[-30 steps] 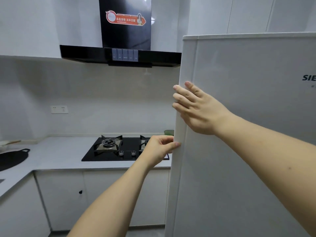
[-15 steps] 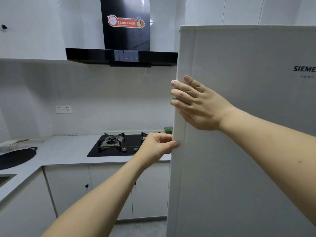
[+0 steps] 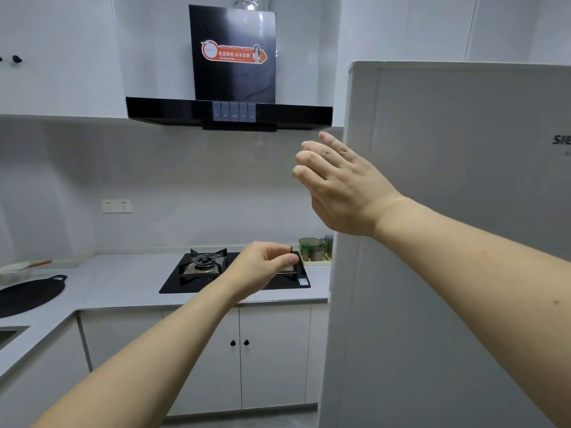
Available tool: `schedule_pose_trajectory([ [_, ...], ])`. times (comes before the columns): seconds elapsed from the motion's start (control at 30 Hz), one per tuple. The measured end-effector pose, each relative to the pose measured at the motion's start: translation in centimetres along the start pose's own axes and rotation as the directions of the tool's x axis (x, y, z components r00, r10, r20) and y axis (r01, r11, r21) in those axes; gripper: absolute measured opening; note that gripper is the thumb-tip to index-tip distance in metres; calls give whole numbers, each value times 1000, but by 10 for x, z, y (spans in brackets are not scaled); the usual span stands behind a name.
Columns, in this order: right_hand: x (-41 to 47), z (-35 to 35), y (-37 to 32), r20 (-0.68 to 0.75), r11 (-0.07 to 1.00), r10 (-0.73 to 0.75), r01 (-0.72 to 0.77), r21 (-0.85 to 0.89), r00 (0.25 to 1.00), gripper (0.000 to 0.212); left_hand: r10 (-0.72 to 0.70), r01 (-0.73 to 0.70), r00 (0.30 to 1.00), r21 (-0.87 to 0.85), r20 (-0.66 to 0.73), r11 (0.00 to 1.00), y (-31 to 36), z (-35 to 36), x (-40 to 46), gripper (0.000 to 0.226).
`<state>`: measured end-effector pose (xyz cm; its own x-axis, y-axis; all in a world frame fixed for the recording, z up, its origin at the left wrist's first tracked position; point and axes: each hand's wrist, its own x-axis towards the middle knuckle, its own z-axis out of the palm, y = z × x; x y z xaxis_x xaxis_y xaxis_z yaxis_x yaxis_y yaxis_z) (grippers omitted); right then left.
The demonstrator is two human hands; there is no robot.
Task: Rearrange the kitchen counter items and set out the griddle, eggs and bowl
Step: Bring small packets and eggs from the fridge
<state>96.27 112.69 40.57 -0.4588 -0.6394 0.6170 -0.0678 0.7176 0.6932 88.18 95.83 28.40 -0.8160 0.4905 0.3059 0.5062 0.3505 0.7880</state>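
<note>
A white refrigerator point(image 3: 457, 242) fills the right side of the view, its door edge standing between the person and the right end of the grey counter point(image 3: 123, 282). Set into the counter is a black gas hob point(image 3: 216, 273), with a black range hood point(image 3: 230, 114) above it and white cabinet doors point(image 3: 272, 359) below. The griddle point(image 3: 27, 296), a flat black round pan, lies on the counter at the far left, near the sink point(image 3: 9, 335); behind it sits a pale bowl point(image 3: 14, 271) with a wooden-handled utensil resting in it, contents not discernible. Against the fridge side, a tray point(image 3: 315, 261) at the counter's right end holds a green-lidded jar point(image 3: 309, 248) and further small containers, partly hidden by the door. No eggs are visible. Compared with half a second ago, both hands are off the door edge and the door edge stands further right, exposing the tray. The right hand point(image 3: 343, 189) hovers left of the door with fingers straight and relaxed, holding nothing. The left hand point(image 3: 265, 267) is in front of the hob, fingers curled with thumb near the forefinger; nothing is seen in its grasp.
</note>
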Motion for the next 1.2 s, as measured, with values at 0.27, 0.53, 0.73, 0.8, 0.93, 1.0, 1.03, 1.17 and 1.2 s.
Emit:
schedule_pose_trajectory([
  [0.27, 67, 43, -39, 262, 965, 240, -260, 42, 935, 63, 52, 52, 983, 544, -174, 837, -65, -85, 38, 49],
  [0.53, 134, 123, -80, 413, 920, 352, -393, 15, 840, 55, 97, -10, 991, 654, -96, 757, -131, -161, 93, 48],
  [0.73, 165, 182, -87, 497, 860, 463, -507, -53, 734, 54, 137, -82, 990, 677, -28, 732, -185, -199, 139, 61],
  [0.8, 168, 205, -93, 527, 844, 488, -530, -80, 696, 53, 140, -98, 990, 675, -8, 731, -201, -208, 158, 61],
  [0.93, 163, 244, -101, 586, 832, 501, -542, -121, 637, 52, 147, -127, 989, 658, 25, 742, -220, -207, 193, 61],
  [1.0, 158, 266, -102, 617, 821, 508, -555, -134, 602, 53, 159, -149, 986, 648, 43, 747, -227, -199, 214, 60],
  [1.03, 155, 279, -100, 634, 812, 512, -567, -137, 580, 54, 162, -161, 985, 642, 58, 749, -232, -193, 225, 60],
  [1.17, 139, 326, -91, 679, 788, 526, -595, -161, 512, 56, 168, -206, 978, 639, 120, 741, -246, -165, 270, 61],
  [1.2, 135, 337, -87, 683, 781, 532, -601, -168, 500, 56, 170, -212, 977, 638, 127, 740, -249, -158, 282, 62],
])
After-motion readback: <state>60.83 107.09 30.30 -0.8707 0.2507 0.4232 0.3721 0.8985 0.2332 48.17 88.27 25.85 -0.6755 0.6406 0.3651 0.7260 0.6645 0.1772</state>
